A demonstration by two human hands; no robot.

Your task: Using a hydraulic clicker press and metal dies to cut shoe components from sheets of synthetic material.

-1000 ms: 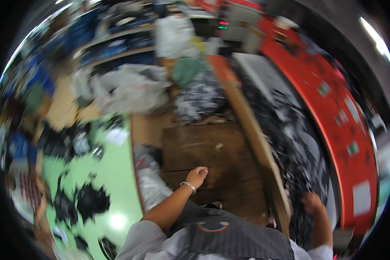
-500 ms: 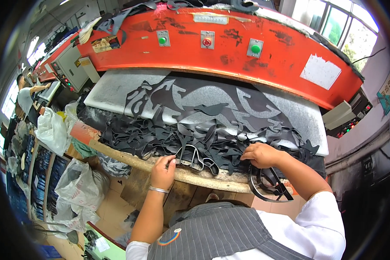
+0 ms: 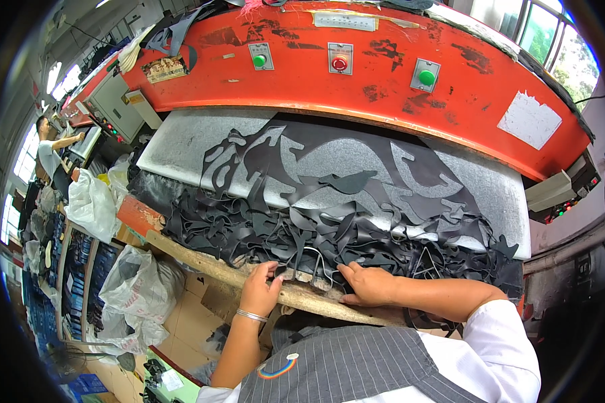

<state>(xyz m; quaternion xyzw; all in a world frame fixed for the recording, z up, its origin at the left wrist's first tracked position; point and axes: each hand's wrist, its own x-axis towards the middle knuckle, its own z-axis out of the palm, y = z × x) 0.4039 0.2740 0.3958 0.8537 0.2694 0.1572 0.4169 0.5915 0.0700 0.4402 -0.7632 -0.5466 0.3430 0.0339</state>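
Since half a second ago, the right hand (image 3: 370, 285) has shifted left along the ledge, close to the left hand (image 3: 261, 290); a thin metal outline (image 3: 321, 258) stands between them at the near edge of the scraps. Its fingers point left, near the outline's right side; the left hand's fingers curl near its left side. Whether either hand pinches it, I cannot tell. A dark band (image 3: 410, 319), earlier in plain view below the right hand, is now mostly hidden by the right forearm.

Black scraps (image 3: 249, 225) lie tangled along the near side, behind a worn wooden ledge (image 3: 208, 258). Beyond them, a dark sheet (image 3: 265, 161) with curved cut-outs covers the middle of a pale pad (image 3: 175, 144). A red beam (image 3: 282, 80) spans the far side, bearing two green buttons and a red one between them.

Far left, a co-worker (image 3: 49, 156) stands with an arm outstretched. White bags (image 3: 136, 285) sit left of the ledge, beside shelves of blue goods (image 3: 81, 275). Far right is a window (image 3: 544, 33).
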